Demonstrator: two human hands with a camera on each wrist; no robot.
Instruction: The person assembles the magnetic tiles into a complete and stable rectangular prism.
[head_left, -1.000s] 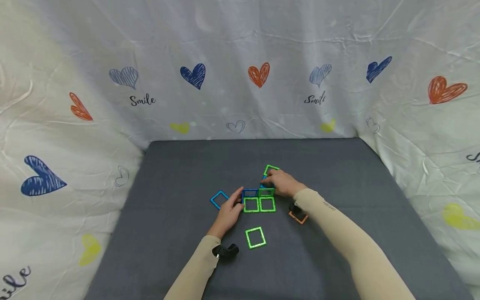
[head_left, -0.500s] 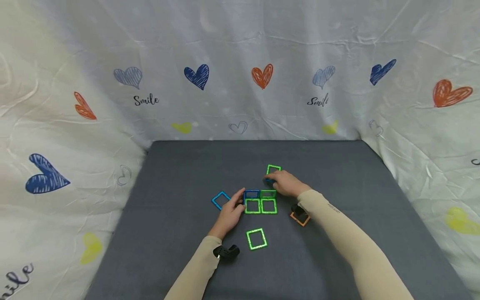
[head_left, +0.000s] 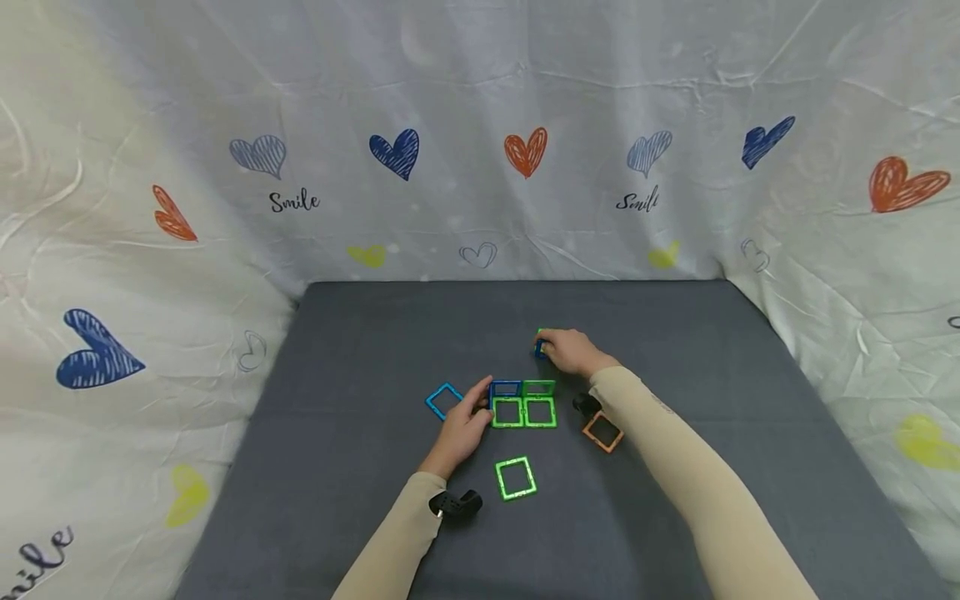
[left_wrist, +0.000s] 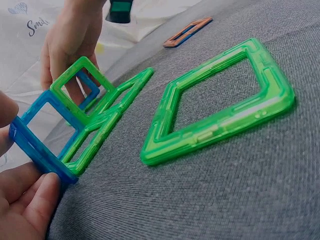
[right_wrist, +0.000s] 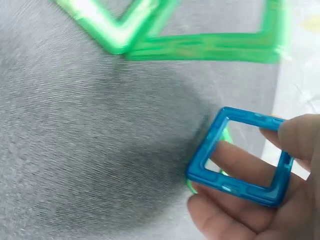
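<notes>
**Blue square (right_wrist: 230, 188) in your right hand (head_left: 572, 352), beyond the joined frames (head_left: 523, 412)**

You have the blue square pinched between thumb and fingers; a sliver of green (right_wrist: 226, 135) shows behind it, and I cannot tell whether you grip that too. From this hand, the joined frames lie towards you and slightly left. The square has no long axis; their row runs left to right, with an upright green frame (left_wrist: 98, 73) and an upright blue frame (left_wrist: 65, 110) along its far edge. Your right hand is nearer the green end. Your left hand (head_left: 465, 421) holds the blue side piece (left_wrist: 42, 155) opposite. Farther out on the table (head_left: 360, 350) lie a loose blue frame (head_left: 437, 392), an orange frame (head_left: 596, 442) and a loose green frame (head_left: 519, 497).
</notes>
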